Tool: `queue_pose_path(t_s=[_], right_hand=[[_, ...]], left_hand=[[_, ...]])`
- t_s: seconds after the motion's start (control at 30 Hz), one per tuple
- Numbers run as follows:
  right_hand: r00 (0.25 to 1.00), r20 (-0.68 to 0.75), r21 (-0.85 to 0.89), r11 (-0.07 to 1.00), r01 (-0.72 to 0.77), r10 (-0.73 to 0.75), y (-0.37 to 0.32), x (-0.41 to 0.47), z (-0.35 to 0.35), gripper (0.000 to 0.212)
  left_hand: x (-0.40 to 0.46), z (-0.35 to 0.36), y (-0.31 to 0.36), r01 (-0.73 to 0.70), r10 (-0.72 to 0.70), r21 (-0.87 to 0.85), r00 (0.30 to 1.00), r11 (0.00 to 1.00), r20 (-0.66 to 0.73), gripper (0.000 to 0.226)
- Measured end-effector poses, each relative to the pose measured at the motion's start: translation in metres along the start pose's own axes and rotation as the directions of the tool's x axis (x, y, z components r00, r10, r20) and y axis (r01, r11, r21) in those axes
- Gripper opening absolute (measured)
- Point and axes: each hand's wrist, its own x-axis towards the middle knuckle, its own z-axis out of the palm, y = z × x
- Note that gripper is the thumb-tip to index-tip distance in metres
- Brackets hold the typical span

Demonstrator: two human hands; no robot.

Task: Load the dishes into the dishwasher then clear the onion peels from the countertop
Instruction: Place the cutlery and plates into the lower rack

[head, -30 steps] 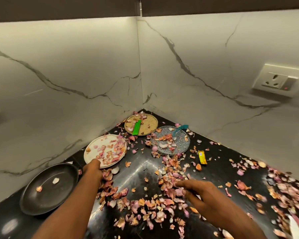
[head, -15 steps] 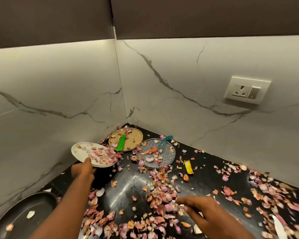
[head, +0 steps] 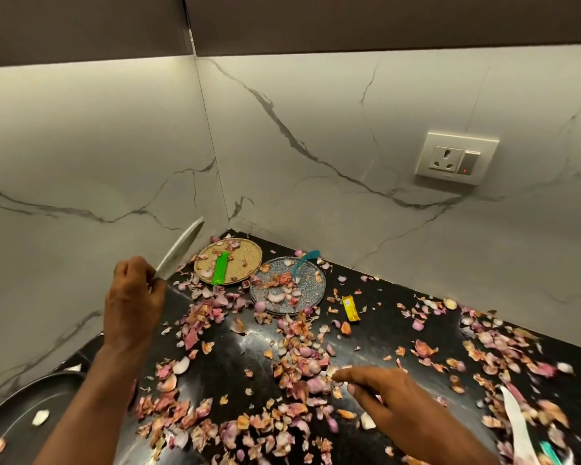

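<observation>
- The left hand [head: 133, 297] pinched the lower rim of a round white plate [head: 181, 250], fingers curled around the edge, holding it up off the black stone countertop [head: 228, 367] near the left marble wall.
- That white plate was tipped steeply, almost on edge, so only its thin rim showed; its long line ran from the hand up and to the right toward the corner. Couldn't see whether anything was left on its face.
- The right hand [head: 388, 402] hovered low over the counter with fingers loosely stretched out to the left, gripping nothing, fingertips right at a clump of pink and orange onion peels [head: 302, 367].
- Peels were scattered all over the counter, thickest just below the lifted plate, in the middle and along the right side.
- In the corner sat a round tan woven plate [head: 245, 263] holding a few peels and a flat green plastic stick [head: 220, 268] lying roughly front to back.
- Just beside it on the right, a round grey speckled plate [head: 311, 286] carried more peels and a teal curved utensil [head: 302, 261] angled toward the back wall.
- A small yellow wrapper [head: 350, 308] lay on the counter right of the grey plate.
- A dark round pan [head: 24, 402] at the lower left had a couple of peel bits inside.
- A white socket with switch [head: 455, 158] was on the right wall.
</observation>
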Motion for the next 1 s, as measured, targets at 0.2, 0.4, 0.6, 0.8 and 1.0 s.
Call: queue_pose_path(t_s=[0.2,0.4,0.6,0.8,1.0], right_hand=[[0.942,-0.327,-0.022,0.998,0.065,-0.068,-0.005,-0.01,0.009,0.064],[0.893,-0.448,-0.395,0.905,-0.156,-0.041,-0.023,-0.03,0.017,0.092],[0.731,-0.673,-0.245,0.9,-0.361,0.11,-0.001,-0.093,0.009,0.089],[0.741,-0.61,-0.222,0.838,-0.499,0.28,0.024,-0.143,0.025,0.078],[0.634,-0.672,-0.068,0.822,-0.566,0.381,0.037,-0.208,0.018,0.081]], left_hand=[[-0.044,0.003,0.08,0.609,-0.4,-0.585,0.793,0.535,0.459,0.013],[-0.123,0.031,0.171,0.829,-0.12,-0.534,0.555,0.166,0.823,0.025],[-0.158,0.042,0.22,0.74,0.113,-0.563,0.565,0.368,0.817,0.019],[-0.189,0.036,0.273,0.627,0.347,-0.624,0.52,0.466,0.781,0.014],[-0.227,0.027,0.324,0.647,0.393,-0.601,0.456,0.469,0.798,0.014]])
